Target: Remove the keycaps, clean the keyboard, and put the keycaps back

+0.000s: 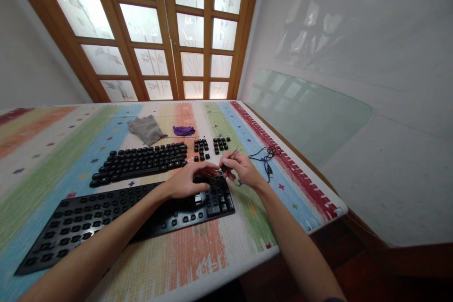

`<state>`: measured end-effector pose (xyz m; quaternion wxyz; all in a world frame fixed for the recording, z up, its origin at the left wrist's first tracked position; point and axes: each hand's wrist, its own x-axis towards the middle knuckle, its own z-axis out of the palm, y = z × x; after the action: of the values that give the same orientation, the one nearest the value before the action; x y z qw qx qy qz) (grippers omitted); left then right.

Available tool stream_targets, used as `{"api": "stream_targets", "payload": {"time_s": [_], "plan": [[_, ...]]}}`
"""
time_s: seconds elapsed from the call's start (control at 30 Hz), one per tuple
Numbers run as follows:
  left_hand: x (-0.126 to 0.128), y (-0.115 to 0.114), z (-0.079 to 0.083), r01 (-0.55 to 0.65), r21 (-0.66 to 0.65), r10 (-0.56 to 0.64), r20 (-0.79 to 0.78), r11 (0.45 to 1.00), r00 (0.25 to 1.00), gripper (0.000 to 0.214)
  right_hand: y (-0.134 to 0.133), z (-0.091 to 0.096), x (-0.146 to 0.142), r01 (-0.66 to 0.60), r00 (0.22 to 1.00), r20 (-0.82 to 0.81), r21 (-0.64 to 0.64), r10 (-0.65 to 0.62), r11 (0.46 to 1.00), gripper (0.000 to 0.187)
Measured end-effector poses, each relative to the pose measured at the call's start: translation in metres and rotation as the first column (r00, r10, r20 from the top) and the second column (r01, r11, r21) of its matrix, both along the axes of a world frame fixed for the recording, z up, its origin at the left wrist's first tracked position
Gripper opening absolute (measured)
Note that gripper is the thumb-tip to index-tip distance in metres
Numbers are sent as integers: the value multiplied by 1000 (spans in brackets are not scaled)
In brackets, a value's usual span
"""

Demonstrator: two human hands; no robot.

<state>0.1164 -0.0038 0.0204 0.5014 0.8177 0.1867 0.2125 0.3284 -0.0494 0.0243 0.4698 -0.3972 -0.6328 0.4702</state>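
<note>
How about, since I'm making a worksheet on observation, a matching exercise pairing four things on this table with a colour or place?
Column one:
1. Larger cloth
2. Smaller cloth
3. Cable plug
4. Keyboard base

Column two:
A. Purple
B. Below the left hand
C. Grey
D. To the right of the right hand

Right pairs: 1-C; 2-A; 3-D; 4-B

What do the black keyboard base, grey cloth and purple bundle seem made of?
Keyboard base: probably hard plastic, fairly glossy, with bright glints. Grey cloth: likely textile, matte, lying limp and creased. Purple bundle: apparently thin fabric, crumpled into soft folds; fibre unclear.
</note>
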Motion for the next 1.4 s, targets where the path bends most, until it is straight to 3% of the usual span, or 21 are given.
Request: {"api": "stream_targets", "payload": {"time_s": [0.27, 0.73, 0.9, 1.03, 1.2, 1.3, 1.4], "plan": [[9, 8, -10, -74, -287, 118, 138, 955, 983, 44, 3, -6, 1, 55, 991, -125, 61, -47, 997, 29], [23, 8, -22, -26, -398, 122, 219, 917, 968, 52, 1, -7, 4, -17, 1000, -9, 104, 18, 994, 30], [26, 6, -16, -67, -304, 147, 248, 950, 957, 40, 4, -9, 4, 115, 993, -29, 147, -112, 982, 30], [24, 4, -13, -221, -56, 228, 188, 974, 956, 29, 6, -9, 5, 173, 985, -5, 144, -174, 974, 29], [22, 3, -13, -372, 296, 342, 147, 880, 928, 24, 6, -8, 4, 228, 972, 31, 140, -234, 964, 27], [23, 6, -15, -381, 322, 331, 201, 867, 922, 22, 6, -6, 4, 265, 959, 55, 155, -277, 952, 28], [26, 11, -18, -392, 247, 348, 203, 886, 915, 23, 8, -5, 7, 346, 928, 83, 167, -362, 923, 28]]}}
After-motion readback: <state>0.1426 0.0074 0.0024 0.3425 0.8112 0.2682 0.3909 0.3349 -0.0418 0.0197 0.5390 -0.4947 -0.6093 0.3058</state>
